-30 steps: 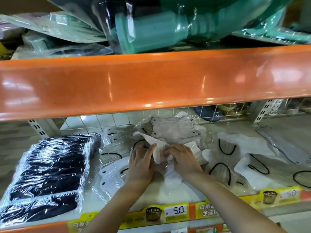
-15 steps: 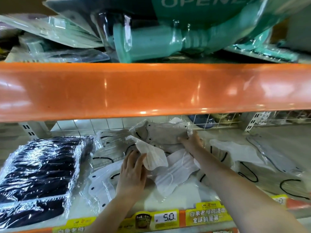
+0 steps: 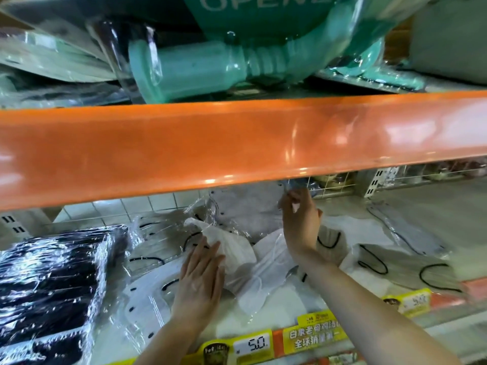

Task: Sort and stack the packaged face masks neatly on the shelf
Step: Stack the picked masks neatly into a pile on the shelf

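Loose packaged face masks lie scattered over the lower shelf [image 3: 434,206]. My left hand [image 3: 200,280] rests flat, fingers straight, on a white mask in clear wrap [image 3: 232,248]. My right hand [image 3: 300,219] reaches to the back and pinches the right corner of a grey packaged mask [image 3: 247,214] that stands tilted against the rear grid. Under my right forearm lies another white mask [image 3: 268,270]. A wrapped block of black masks [image 3: 52,280] sits stacked at the left. Grey and white masks with black ear loops [image 3: 395,262] are spread to the right.
An orange shelf beam [image 3: 237,143] crosses just above my hands and hides the back of the shelf. Teal packaged goods [image 3: 210,64] fill the upper shelf. Yellow price tags [image 3: 253,343] line the front edge. A wire grid [image 3: 337,183] closes the rear.
My right hand left the white mask in the middle and reached back to the grey packet's right corner. My left hand stayed on the white mask. The view tilted up.
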The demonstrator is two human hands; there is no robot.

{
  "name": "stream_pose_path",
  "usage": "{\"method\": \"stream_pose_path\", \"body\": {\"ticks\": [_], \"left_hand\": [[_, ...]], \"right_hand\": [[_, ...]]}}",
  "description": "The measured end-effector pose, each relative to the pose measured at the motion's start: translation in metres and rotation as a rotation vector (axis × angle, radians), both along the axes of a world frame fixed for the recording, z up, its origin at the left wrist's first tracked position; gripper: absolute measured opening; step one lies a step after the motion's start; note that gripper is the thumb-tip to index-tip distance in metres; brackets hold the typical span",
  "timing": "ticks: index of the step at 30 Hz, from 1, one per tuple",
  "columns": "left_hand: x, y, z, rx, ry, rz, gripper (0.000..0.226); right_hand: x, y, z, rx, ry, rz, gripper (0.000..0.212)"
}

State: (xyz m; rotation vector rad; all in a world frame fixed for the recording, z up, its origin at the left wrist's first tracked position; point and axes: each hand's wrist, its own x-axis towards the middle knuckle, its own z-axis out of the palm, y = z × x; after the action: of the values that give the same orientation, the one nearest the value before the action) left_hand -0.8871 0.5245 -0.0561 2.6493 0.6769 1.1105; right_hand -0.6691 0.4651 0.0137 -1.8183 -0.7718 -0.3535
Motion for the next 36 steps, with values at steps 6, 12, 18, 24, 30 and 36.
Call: {"method": "stream_pose_path", "body": {"ticks": [6, 12, 18, 24, 30, 36], "left_hand": [[-0.002, -0.020, 0.025, -0.532, -0.115, -0.037, 0.052], [-0.005, -0.021, 0.037, -1.167, -0.427, -0.104, 0.063], [-0.016, -0.008, 0.048, -1.192, -0.395, 0.099, 0.041], [-0.058, 0.015, 0.058, -1.382, -0.283, 0.055, 0.028], [-0.081, 0.034, 0.056, -0.810, 0.040, 0.245, 0.027], [-0.092, 0.012, 0.061, 0.107, 0.299, 0.169, 0.051]], "right_hand": [[-0.039, -0.030, -0.005, -0.091, -0.616, 0.248, 0.002], [-0.075, -0.048, -0.053, -0.317, -0.679, 0.528, 0.015], [-0.088, -0.041, -0.058, -0.487, -0.620, 0.719, 0.046], [-0.075, -0.031, -0.048, -0.430, -0.595, 0.712, 0.050], [-0.085, -0.020, -0.035, -0.386, -0.730, 0.621, 0.023], [-0.125, -0.004, -0.030, -0.283, -0.733, 0.570, 0.015]]}}
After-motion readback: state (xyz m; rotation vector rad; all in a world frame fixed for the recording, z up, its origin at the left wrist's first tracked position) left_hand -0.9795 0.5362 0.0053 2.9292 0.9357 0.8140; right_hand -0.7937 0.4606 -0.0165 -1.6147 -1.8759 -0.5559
